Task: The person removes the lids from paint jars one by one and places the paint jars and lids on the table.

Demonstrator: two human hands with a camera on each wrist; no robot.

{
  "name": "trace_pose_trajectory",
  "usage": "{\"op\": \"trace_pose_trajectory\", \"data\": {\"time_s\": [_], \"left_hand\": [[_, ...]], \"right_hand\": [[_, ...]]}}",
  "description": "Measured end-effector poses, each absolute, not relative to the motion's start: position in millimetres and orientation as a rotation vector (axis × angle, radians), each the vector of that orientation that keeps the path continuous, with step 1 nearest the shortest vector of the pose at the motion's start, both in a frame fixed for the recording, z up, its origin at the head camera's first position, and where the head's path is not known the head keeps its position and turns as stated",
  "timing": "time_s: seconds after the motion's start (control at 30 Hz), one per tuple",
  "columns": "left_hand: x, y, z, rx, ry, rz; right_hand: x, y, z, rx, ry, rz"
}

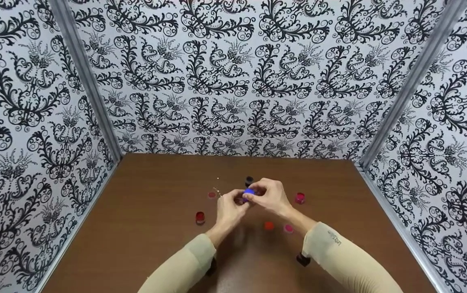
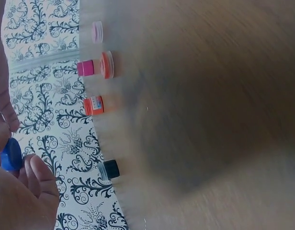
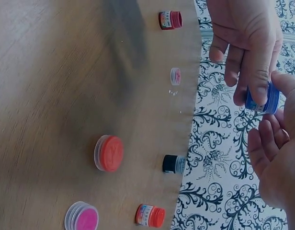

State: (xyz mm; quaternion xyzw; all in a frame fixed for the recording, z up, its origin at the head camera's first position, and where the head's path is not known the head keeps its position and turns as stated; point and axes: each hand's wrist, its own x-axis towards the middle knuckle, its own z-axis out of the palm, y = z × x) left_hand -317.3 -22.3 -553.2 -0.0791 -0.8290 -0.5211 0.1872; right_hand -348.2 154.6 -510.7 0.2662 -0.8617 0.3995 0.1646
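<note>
Both hands meet over the middle of the table around a small blue paint jar (image 3: 257,104) with a blue lid (image 1: 249,191). My left hand (image 1: 231,211) holds the jar body, its thumb and fingers on the sides in the right wrist view. The right hand (image 1: 272,198) pinches the lid from the other side, thumb against its edge. In the left wrist view, only the blue lid (image 2: 11,155) shows between the hands. I cannot tell whether the lid is loose. A dark jar (image 1: 249,181) stands just behind the hands.
A red jar (image 1: 199,217) and a pinkish lid (image 1: 212,195) lie left, with small white specks (image 3: 173,92) nearby. On the right are a magenta jar (image 1: 300,197), an orange jar (image 3: 150,215), an orange lid (image 1: 269,225) and a pink lid (image 1: 288,228). Patterned walls enclose the table.
</note>
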Motion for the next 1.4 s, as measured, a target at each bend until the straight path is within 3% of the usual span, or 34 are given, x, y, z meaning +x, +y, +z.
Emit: {"op": "trace_pose_trajectory", "data": {"time_s": [0.73,1.4], "left_hand": [[-314.6,-20.7,-555.8,-0.4,-2.285,-1.687],[-314.0,-27.0,-548.0,-0.277,-2.206,-1.733]], "right_hand": [[-344.7,175.8,-508.7,1.26,-2.369,1.071],[-343.8,167.9,-503.1,0.887,-2.469,1.223]]}}
